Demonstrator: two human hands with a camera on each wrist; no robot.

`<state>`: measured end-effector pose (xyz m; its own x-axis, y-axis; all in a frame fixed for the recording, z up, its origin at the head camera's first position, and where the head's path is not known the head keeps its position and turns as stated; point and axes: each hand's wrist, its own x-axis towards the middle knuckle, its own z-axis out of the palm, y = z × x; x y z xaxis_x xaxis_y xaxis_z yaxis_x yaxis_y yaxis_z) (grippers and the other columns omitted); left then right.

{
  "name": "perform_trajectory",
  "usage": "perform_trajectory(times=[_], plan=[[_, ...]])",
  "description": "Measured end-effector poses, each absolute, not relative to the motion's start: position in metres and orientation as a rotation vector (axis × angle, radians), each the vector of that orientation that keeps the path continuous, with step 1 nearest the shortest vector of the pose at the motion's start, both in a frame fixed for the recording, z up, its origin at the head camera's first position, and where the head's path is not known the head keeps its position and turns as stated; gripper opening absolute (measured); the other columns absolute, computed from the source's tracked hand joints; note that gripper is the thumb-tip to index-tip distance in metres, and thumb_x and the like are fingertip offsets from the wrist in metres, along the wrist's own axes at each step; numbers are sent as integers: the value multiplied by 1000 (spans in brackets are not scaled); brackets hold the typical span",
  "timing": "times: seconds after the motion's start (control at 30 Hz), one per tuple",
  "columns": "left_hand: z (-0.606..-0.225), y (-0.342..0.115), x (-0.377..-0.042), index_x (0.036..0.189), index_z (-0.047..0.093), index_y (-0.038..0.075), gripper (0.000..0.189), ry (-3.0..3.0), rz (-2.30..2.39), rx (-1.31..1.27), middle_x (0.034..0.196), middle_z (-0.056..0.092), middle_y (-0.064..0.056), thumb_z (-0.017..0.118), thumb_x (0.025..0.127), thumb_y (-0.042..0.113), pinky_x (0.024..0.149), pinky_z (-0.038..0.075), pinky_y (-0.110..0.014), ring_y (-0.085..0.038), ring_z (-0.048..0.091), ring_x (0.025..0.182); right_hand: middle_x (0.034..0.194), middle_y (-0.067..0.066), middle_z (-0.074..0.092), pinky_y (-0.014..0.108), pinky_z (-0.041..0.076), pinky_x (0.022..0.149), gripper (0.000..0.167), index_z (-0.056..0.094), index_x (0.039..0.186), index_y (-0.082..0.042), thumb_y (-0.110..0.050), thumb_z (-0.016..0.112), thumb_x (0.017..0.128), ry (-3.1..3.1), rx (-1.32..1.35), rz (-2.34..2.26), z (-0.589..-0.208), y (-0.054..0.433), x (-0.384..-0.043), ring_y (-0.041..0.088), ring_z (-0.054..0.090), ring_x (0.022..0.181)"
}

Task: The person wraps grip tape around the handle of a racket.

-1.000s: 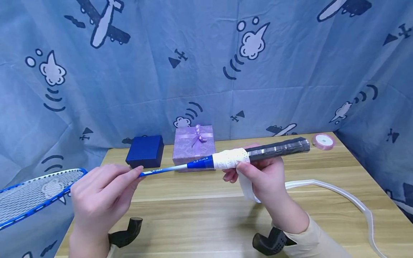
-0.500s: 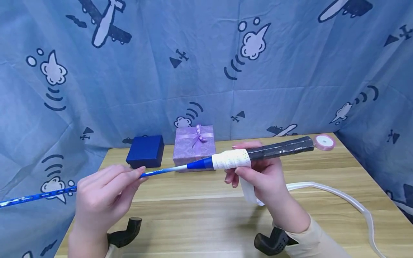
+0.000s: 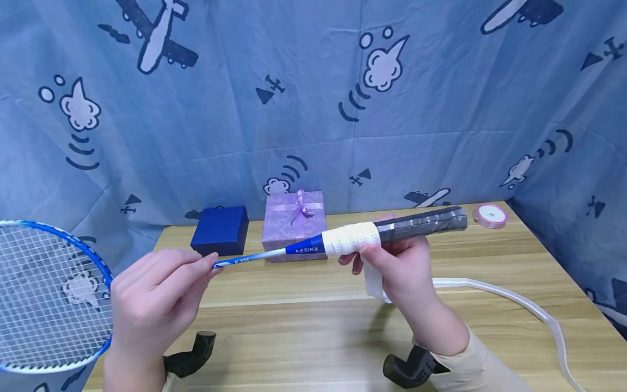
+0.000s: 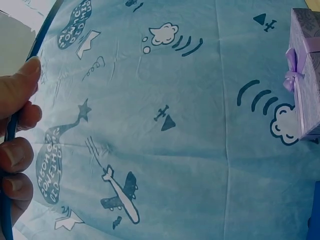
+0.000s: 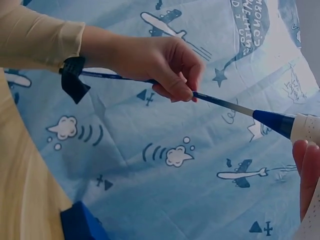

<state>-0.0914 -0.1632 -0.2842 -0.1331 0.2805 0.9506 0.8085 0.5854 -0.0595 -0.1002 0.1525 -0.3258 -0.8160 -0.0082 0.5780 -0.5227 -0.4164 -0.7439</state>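
A blue and white badminton racket (image 3: 260, 256) is held level above the table, its strung head at the far left. My left hand (image 3: 157, 296) pinches the thin shaft between thumb and fingers. White perforated grip tape (image 3: 351, 238) covers the upper part of the handle, beside the blue cone. The rest of the handle (image 3: 423, 222) is black. My right hand (image 3: 404, 267) pinches the tape between thumb and fingers where it leaves the handle; some fingers are hidden behind it. In the right wrist view, the left hand (image 5: 165, 67) shows on the shaft, with right fingertips (image 5: 307, 165) beside the tape.
The tape's loose white tail (image 3: 514, 294) curves across the wooden table (image 3: 303, 337) to the right. Behind the racket stand a dark blue box (image 3: 220, 228) and a purple gift box (image 3: 294, 215) with a bow. A pink ribbon spool (image 3: 491, 215) lies at the back right.
The racket has turned about its shaft: its head went from slanted to edge-on and now shows its broad strung face. Both hands stay in nearly the same places.
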Motion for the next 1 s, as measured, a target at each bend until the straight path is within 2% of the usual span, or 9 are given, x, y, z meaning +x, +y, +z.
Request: perform_trajectory(times=[0.2,0.47,0.63,0.83,1.0], plan=[[-284,-163,-93,74,77,1,37,-1679,-599,-943,66,67,-5,69,102,24,49,45,-31,-21,54,51,85,6,76,31,50,43,30,66,118,-6,9,67,92,-1508,795,2275,-324,154,-99,18,71,62],[-284,-166,-93,76,77,0,37,-1702,-615,-958,66,68,-5,67,103,25,51,45,-30,-20,55,52,84,13,75,34,42,39,25,62,111,2,16,58,91,-1336,991,2341,-326,154,-102,22,63,56],[-284,-166,-93,77,77,0,37,-1704,-614,-953,66,68,-5,66,103,24,52,46,-31,-21,56,52,84,14,75,36,37,36,22,61,110,1,15,55,93,-1273,1022,2390,-329,153,-103,21,63,56],[-284,-167,-92,79,77,1,38,-1746,-571,-889,68,68,-5,63,104,25,53,46,-33,-22,58,54,83,13,76,34,40,37,19,60,107,0,13,56,95,-1257,1020,2415,-329,151,-102,19,65,57],[-288,-167,-94,87,81,5,25,-1738,-602,-928,68,66,-2,69,100,22,50,41,-26,-16,52,54,83,10,75,33,41,37,17,61,109,-3,9,58,97,-1321,951,2412,-328,151,-100,19,62,55]])
